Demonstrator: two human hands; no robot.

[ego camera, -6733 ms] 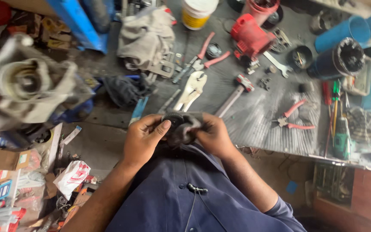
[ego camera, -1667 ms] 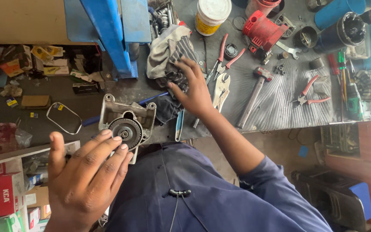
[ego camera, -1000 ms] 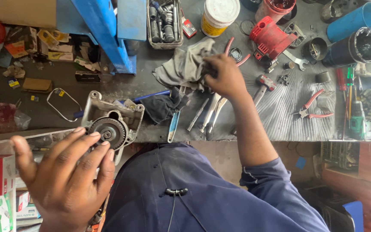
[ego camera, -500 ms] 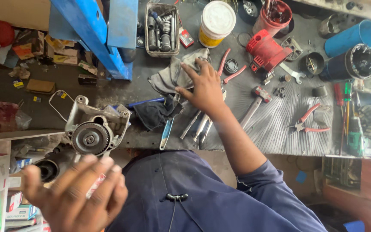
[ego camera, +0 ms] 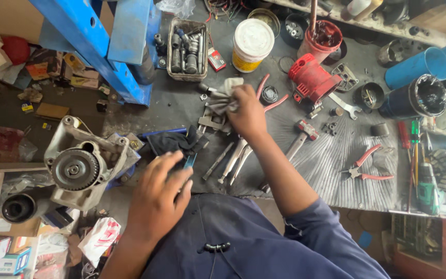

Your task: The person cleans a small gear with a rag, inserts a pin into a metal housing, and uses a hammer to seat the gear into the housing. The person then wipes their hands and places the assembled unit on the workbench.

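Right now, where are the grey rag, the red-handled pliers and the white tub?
grey rag (ego camera: 223, 99), head view, on its bunched folds beside the right hand (ego camera: 248, 114).
red-handled pliers (ego camera: 363, 166), head view, on the handles.
white tub (ego camera: 253, 37), head view, on its lid.
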